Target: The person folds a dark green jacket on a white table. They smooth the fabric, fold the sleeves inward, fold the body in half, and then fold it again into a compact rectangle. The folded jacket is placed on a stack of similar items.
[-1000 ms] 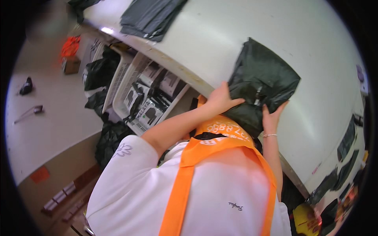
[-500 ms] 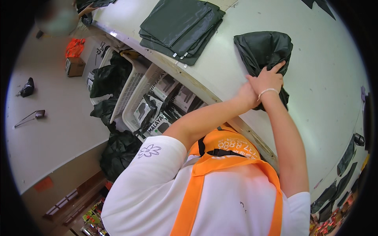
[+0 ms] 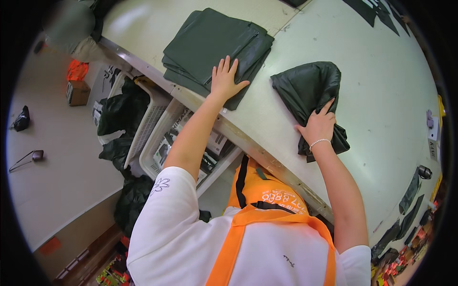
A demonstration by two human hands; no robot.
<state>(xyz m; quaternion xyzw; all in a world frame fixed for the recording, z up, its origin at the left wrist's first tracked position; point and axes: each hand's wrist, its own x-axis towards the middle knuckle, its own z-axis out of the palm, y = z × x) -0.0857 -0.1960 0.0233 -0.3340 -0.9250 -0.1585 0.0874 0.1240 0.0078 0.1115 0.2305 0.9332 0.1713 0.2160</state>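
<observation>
On table, hands flat: left (image 3: 225, 81) on stack (image 3: 210, 45), right (image 3: 317, 126) on bag (image 3: 307, 86)

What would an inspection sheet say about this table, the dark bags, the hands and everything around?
Surface: pale table, lightly scuffed, metal front edge.
Job's things: stuffed dark bag lying on the table; flat stack of dark bags near the edge.
Clutter: more dark bags at the far right.
Hands: left hand flat on the stack, fingers spread; right hand pressing the stuffed bag.
Cables: nothing seen.
Surroundings: white baskets of packed goods under the table; small box on the floor.
</observation>
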